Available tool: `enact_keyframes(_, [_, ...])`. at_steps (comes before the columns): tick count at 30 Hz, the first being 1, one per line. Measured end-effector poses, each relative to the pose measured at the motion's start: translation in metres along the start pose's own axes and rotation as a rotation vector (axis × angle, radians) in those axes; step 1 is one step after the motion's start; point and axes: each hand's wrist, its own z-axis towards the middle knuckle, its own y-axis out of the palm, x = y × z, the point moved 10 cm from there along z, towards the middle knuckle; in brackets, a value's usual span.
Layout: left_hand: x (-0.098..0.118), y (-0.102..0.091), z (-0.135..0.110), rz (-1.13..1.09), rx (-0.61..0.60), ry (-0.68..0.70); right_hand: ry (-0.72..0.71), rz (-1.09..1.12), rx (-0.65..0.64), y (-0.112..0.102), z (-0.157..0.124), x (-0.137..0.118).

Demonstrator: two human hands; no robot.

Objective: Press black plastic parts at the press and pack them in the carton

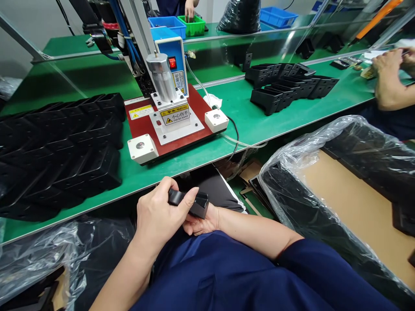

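Note:
A black moulded part (199,205) is held in front of my body, just below the bench edge. My left hand (158,211) is closed round its left end, with the thumb lying along the top. Beneath its right end my right hand (205,221) supports it with curled fingers, palm upward and partly covered by the part. Beyond my hands, a small press (164,84) with a metal cylinder stands on a red base plate (145,125). White button boxes (142,148) sit at the base plate's front corners.
Rows of black brackets (81,138) cover the bench's left side; more brackets (288,86) stand right of the press. A plastic-lined box (350,185) is at my right, another lined box (74,250) at lower left. A co-worker's hands (389,65) show at far right.

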Motion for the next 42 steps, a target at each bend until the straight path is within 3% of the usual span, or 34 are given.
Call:
enact_keyframes(9, [0.003,0.003,0.009,0.116,0.013,-0.028,-0.008,0.005,0.025,-0.002,-0.001,-0.001])
enact_keyframes(14, [0.005,0.003,0.010,0.085,0.036,0.030,-0.015,0.013,0.052,-0.001,-0.002,-0.002])
enact_keyframes(19, [0.021,-0.001,-0.004,-0.121,0.055,0.314,0.001,0.017,0.079,0.002,-0.012,-0.013])
enact_keyframes(23, [0.041,-0.013,-0.033,-0.209,0.105,0.663,-0.003,-0.018,0.240,-0.009,-0.029,-0.026])
enact_keyframes(25, [0.044,-0.017,-0.044,-0.219,0.113,0.759,-0.025,-0.035,0.278,-0.009,-0.037,-0.033])
enact_keyframes(34, [0.053,-0.013,-0.049,-0.144,0.035,0.818,-0.039,-0.120,0.115,0.025,-0.045,-0.051])
enact_keyframes(42, [0.049,-0.009,-0.046,-0.182,0.022,0.786,-0.141,-0.026,0.216,0.017,-0.048,-0.057])
